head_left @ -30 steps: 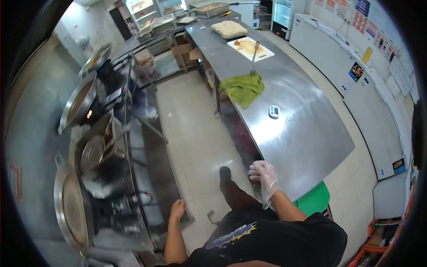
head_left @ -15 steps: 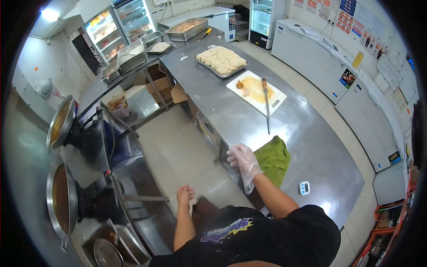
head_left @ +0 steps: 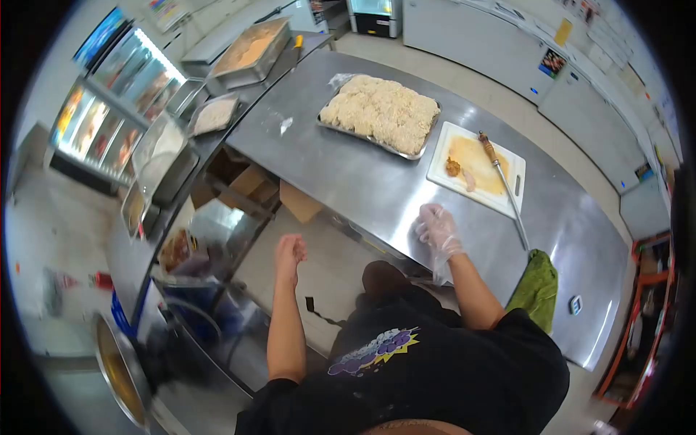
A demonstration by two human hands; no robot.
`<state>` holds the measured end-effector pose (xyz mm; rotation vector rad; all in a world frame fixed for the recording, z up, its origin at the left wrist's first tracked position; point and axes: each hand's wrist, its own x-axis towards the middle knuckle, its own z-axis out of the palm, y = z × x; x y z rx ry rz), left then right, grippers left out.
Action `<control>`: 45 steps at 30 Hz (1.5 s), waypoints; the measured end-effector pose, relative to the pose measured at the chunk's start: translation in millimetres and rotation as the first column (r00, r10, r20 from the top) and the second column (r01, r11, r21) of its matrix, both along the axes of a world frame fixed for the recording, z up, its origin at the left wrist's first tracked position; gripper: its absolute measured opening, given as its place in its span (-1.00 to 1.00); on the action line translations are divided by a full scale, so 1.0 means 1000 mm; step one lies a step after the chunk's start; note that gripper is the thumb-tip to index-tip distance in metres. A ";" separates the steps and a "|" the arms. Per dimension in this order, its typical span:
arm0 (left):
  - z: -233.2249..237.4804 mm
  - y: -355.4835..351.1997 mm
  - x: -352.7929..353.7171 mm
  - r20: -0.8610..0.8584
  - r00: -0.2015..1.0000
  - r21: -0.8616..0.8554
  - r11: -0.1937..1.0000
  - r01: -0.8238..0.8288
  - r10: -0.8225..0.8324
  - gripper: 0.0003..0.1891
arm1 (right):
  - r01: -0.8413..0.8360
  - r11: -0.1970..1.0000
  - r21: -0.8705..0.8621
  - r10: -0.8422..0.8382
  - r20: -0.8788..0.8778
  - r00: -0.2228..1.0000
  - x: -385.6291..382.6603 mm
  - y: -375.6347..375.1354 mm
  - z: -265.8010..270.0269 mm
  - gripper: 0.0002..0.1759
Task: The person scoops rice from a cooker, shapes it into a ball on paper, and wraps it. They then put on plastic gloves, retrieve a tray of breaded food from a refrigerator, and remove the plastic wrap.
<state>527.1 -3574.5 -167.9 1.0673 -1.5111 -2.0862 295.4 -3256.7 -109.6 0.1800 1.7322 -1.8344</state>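
My left hand (head_left: 291, 251), bare, hangs over the gap beside the steel table (head_left: 391, 185), its fingers curled in with nothing visible in them. My right hand (head_left: 438, 229) wears a clear plastic glove and is loosely closed above the table's near edge, and I see nothing in it. Closest to it lies a white cutting board (head_left: 444, 174) with a small brown fried piece (head_left: 453, 167) and a pale scrap (head_left: 469, 181). A sharpening steel (head_left: 510, 196) with a wooden handle rests across the board. Farther back stands a tray of pale, flour-coated pieces (head_left: 380, 112).
A green cloth (head_left: 536, 290) and a small timer (head_left: 575, 304) lie on the table to my right. Steel pans (head_left: 250, 54) and a flour container (head_left: 161, 156) line the left counter. A wok (head_left: 119, 370) stands lower left; an open cardboard box (head_left: 301, 201) sits under the table.
My view has turned and moved forward along the table, so the tray and cutting board appear nearer. My gloved right hand has moved from beside the green cloth to near the board.
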 end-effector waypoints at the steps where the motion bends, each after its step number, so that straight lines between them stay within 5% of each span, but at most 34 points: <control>1: 0.007 -0.031 -0.032 -0.019 0.998 -0.015 0.999 0.053 -0.053 -0.80 | 0.050 0.998 0.028 -0.047 -0.086 0.995 -0.023 -0.015 -0.014 -0.68; 5: 0.025 -0.124 -0.155 0.027 0.973 -0.130 0.964 0.230 -0.229 -0.77 | 0.271 0.854 0.444 -0.009 -0.508 0.861 -0.128 -0.053 -0.083 -0.66; 6: 0.020 -0.145 -0.190 0.033 0.960 -0.100 0.954 0.281 -0.279 -0.76 | 0.299 0.663 0.686 0.268 -0.590 0.762 -0.146 -0.063 -0.077 -0.67; 7: 0.016 -0.163 -0.222 0.043 0.943 -0.061 0.941 0.332 -0.330 -0.73 | 0.369 0.388 0.844 0.544 -0.533 0.648 -0.161 -0.075 -0.072 -0.66; 10: -0.002 -0.213 -0.299 0.037 0.916 0.076 0.915 0.395 -0.399 -0.72 | 0.283 0.326 0.902 0.446 -0.410 0.796 -0.191 -0.108 -0.084 -0.67; 13: -0.014 -0.238 -0.356 0.038 0.864 0.192 0.853 0.486 -0.501 -0.76 | 0.426 0.392 0.816 0.105 -0.499 0.860 -0.203 -0.127 -0.108 -0.62; 15: -0.021 -0.256 -0.385 0.055 0.815 0.197 0.807 0.557 -0.577 -0.80 | 0.480 0.342 0.808 0.066 -0.530 0.845 -0.208 -0.129 -0.107 -0.46; 17: -0.032 -0.272 -0.398 0.103 0.705 0.263 0.702 0.661 -0.702 -0.83 | 0.557 0.456 0.694 -0.402 -0.398 0.825 -0.210 -0.137 -0.100 -0.30; 21: -0.027 -0.278 -0.407 -0.010 0.594 0.265 0.571 0.777 -0.804 -0.80 | 0.654 0.430 0.623 -0.509 -0.430 0.745 -0.202 -0.142 -0.094 -0.22; 23: -0.025 -0.287 -0.408 -0.053 0.564 0.288 0.528 0.799 -0.824 -0.83 | 0.629 0.530 0.569 -0.588 -0.287 0.756 -0.184 -0.153 -0.071 -0.21; 29: -0.007 -0.323 -0.359 0.010 0.450 0.294 0.433 0.852 -0.893 -0.83 | 0.653 0.261 0.711 -0.762 -0.264 0.591 -0.052 -0.216 -0.054 -0.24; 34: -0.004 -0.356 -0.313 0.114 0.275 0.293 0.296 0.909 -0.955 -0.80 | 0.757 0.103 0.645 -0.815 -0.382 0.436 0.063 -0.253 -0.098 -0.22; 36: -0.007 -0.368 -0.305 0.128 0.176 0.294 0.206 0.933 -0.976 -0.81 | 0.851 0.063 0.522 -0.904 -0.330 0.270 0.091 -0.276 -0.088 -0.22; 40: -0.003 -0.384 -0.324 0.214 -0.036 0.249 0.019 0.968 -0.976 -0.79 | 0.793 0.063 0.606 -0.887 -0.330 0.323 0.126 -0.287 -0.093 -0.18; 43: -0.002 -0.374 -0.347 0.257 -0.053 0.267 0.018 0.964 -0.965 -0.77 | 0.734 0.178 0.655 -0.886 -0.219 0.410 0.126 -0.283 -0.086 -0.18; 45: -0.005 -0.356 -0.360 0.093 0.259 0.222 0.274 0.936 -0.961 -0.72 | 0.797 0.168 0.580 -0.906 -0.228 0.357 0.114 -0.275 -0.081 -0.18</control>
